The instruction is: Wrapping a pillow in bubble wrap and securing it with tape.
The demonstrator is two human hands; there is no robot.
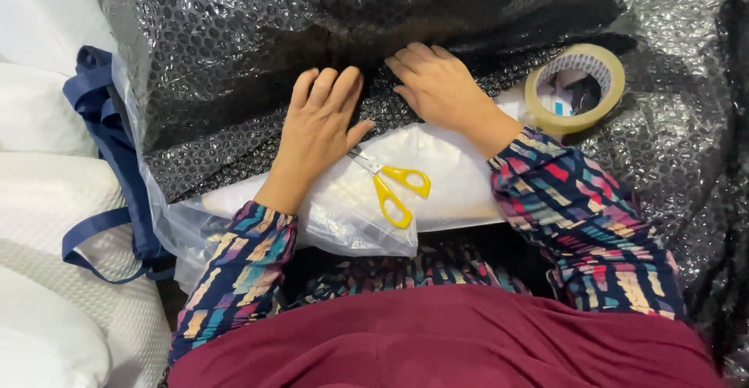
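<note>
Head view looks straight down at a lap in a dark red garment, with both forearms in sleeves patterned in blue, pink and cream. A clear plastic bag (343,209) lies across the lap; something flat and white fills it, though what it is cannot be told through the film. A roll of tan adhesive tape (576,88) lies flat on the right, and its open core shows only scraps of white and blue below it. A navy blue fabric bag with long strap handles (109,162) slumps at the left against white textured bedding (47,193); its contents are hidden.

Over everything spreads a large sheet of black bubble wrap (257,45), folded over the far edge of the clear bag. The left hand (316,127) lies palm down on the wrap with fingers straight and together and the thumb spread to the side, pressing flat and gripping nothing. The right hand (437,88) lies just beside it, palm down, fingers curled a little at the fold of the wrap; it rests on the wrap and whether it pinches the edge cannot be told. A pair of small scissors with yellow handles (390,185) lies on the clear bag between the wrists, blades closed, tips just beside the left thumb.
</note>
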